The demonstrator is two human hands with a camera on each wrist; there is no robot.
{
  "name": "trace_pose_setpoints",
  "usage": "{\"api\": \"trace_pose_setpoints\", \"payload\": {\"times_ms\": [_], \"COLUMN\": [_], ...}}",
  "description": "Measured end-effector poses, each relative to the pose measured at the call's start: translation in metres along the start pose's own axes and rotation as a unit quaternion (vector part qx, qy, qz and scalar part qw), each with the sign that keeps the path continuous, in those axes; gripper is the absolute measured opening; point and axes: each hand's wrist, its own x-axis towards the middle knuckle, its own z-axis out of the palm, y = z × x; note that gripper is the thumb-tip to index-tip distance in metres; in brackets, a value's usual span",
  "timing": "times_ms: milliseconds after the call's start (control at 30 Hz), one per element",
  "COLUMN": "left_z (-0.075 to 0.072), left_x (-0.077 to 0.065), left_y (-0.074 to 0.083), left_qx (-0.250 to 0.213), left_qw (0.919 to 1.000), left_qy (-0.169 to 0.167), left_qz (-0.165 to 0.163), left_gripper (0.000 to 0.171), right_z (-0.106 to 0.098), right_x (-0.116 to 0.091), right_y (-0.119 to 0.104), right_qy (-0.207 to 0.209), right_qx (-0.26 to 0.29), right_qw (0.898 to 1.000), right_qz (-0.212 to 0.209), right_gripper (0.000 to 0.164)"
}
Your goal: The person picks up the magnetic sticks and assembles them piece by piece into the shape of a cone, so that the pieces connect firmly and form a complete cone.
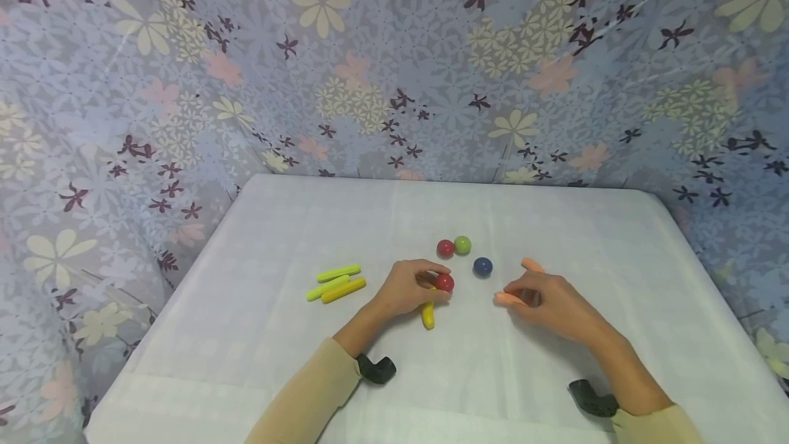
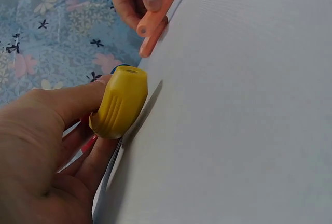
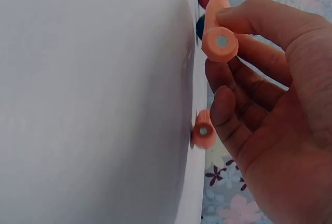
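My left hand (image 1: 403, 286) pinches a red ball (image 1: 444, 282) between thumb and fingers. Right by the ball, a curved yellow rod (image 1: 428, 316) runs from under the thumb toward me. In the left wrist view the ribbed end of the yellow rod (image 2: 123, 99) hides most of the ball, with a shadow on the cloth beneath. My right hand (image 1: 557, 307) holds an orange magnetic rod (image 1: 509, 299) between thumb and index finger; a grey disc shows in the end of that orange rod (image 3: 220, 41). A second orange rod (image 1: 532, 265) lies just beyond the right hand, partly hidden.
Another red ball (image 1: 445, 248) touches a green ball (image 1: 462, 245) beyond the left hand. A dark blue ball (image 1: 483, 266) lies between the hands. Two lime rods (image 1: 338, 273) and a yellow straight rod (image 1: 343, 290) lie left. White cloth covers the table (image 1: 277, 225); a floral curtain (image 1: 394, 74) hangs behind.
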Motion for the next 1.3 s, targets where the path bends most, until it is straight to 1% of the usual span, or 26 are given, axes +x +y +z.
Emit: {"api": "trace_pose_setpoints", "payload": {"times_ms": [333,467,567,867,1033,1167,1300], "left_z": [0.004,0.005,0.006,0.007,0.008,0.007,0.007], "left_x": [-0.001,-0.001,-0.001,-0.001,0.0,0.0,0.0], "left_y": [-0.004,-0.003,-0.003,-0.003,-0.003,-0.003,-0.002], "left_qx": [-0.006,-0.001,0.008,0.011,0.027,0.037,0.037], "left_qw": [1.0,1.0,0.9999,0.9999,0.9996,0.9992,0.9992], "left_qy": [0.005,0.008,0.009,-0.01,-0.012,-0.013,-0.014], "left_qz": [0.001,-0.003,-0.006,-0.002,0.004,0.008,0.01], "left_gripper": [0.041,0.04,0.039,0.038,0.039,0.039,0.038], "right_z": [0.01,0.014,0.016,0.022,0.024,0.026,0.028], "right_x": [0.012,0.015,0.017,0.021,0.023,0.024,0.026], "right_y": [-0.011,-0.013,-0.015,-0.023,-0.026,-0.029,-0.031], "right_qy": [0.017,0.018,0.018,0.033,0.047,0.047,0.049], "right_qx": [-0.012,-0.024,-0.034,-0.064,-0.085,-0.087,-0.09], "right_qw": [0.999,0.999,0.998,0.996,0.993,0.992,0.991], "right_qz": [-0.03,-0.046,-0.049,-0.057,-0.066,-0.074,-0.083], "right_gripper": [0.017,0.018,0.018,0.019,0.021,0.02,0.019]}}
